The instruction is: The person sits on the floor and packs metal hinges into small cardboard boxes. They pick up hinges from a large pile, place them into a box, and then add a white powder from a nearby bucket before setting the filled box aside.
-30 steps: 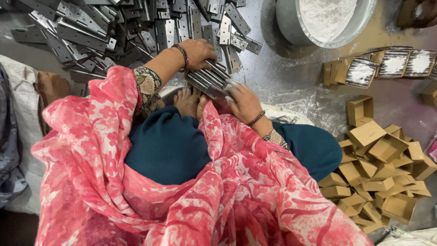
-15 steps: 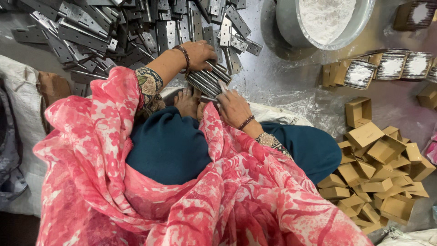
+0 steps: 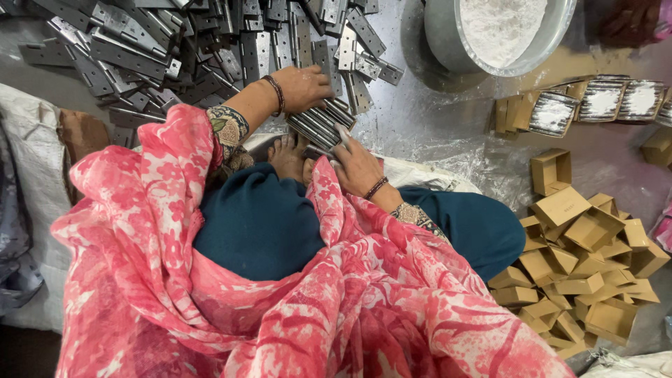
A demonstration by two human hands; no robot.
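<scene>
I sit cross-legged on the floor under a pink floral shawl. A stack of grey metal hinges lies just beyond my bare foot. My left hand presses down on the far side of the stack, fingers curled over it. My right hand holds the near end of the same stack, fingertips against the hinges. A large loose pile of the same hinges spreads across the floor beyond both hands.
A metal bowl of white powder stands at the upper right. Beside it lie small open boxes filled with powder. A heap of empty brown cardboard boxes fills the right side. A white sack lies on the left.
My right hand has slid leftwards along the stack's near end. The left hand has stayed on top of the stack.
</scene>
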